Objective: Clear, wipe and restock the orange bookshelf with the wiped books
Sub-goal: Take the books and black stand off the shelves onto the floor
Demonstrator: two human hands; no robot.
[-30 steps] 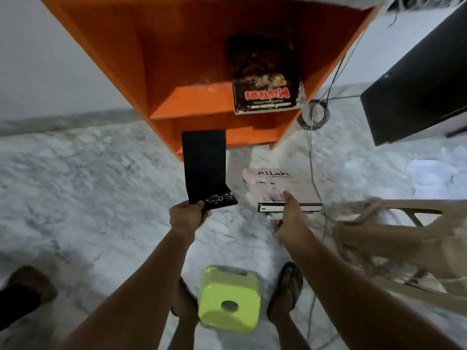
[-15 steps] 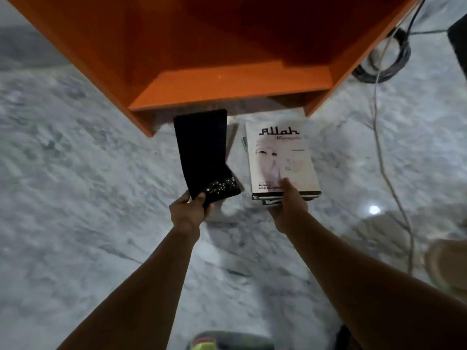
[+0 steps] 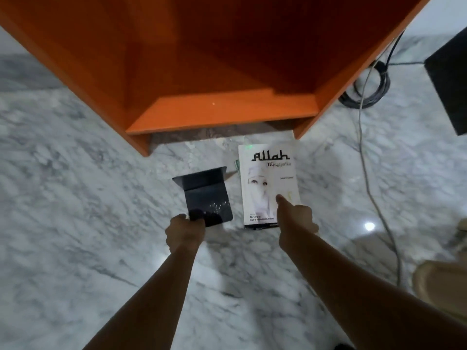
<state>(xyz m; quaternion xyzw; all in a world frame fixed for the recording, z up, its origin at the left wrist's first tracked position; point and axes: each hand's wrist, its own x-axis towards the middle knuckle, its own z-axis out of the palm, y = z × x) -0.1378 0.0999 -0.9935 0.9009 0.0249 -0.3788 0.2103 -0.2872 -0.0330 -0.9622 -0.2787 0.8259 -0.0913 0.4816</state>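
On the left, our left hand point(image 3: 185, 233) had its fingers pinched on the near edge of the black bent-metal bookend point(image 3: 206, 193), low over the grey-veined marble floor point(image 3: 75, 198). It's stiff, light and probably slick, so that flat flap seemed the right hold. To its right, the glossy white paperback book point(image 3: 267, 178) topped a small stack just before the orange wooden bookshelf point(image 3: 222, 114). Our right hand point(image 3: 297, 218) gripped its near corner, thumb on the cover. It looked floppy, so we'd support it underneath.
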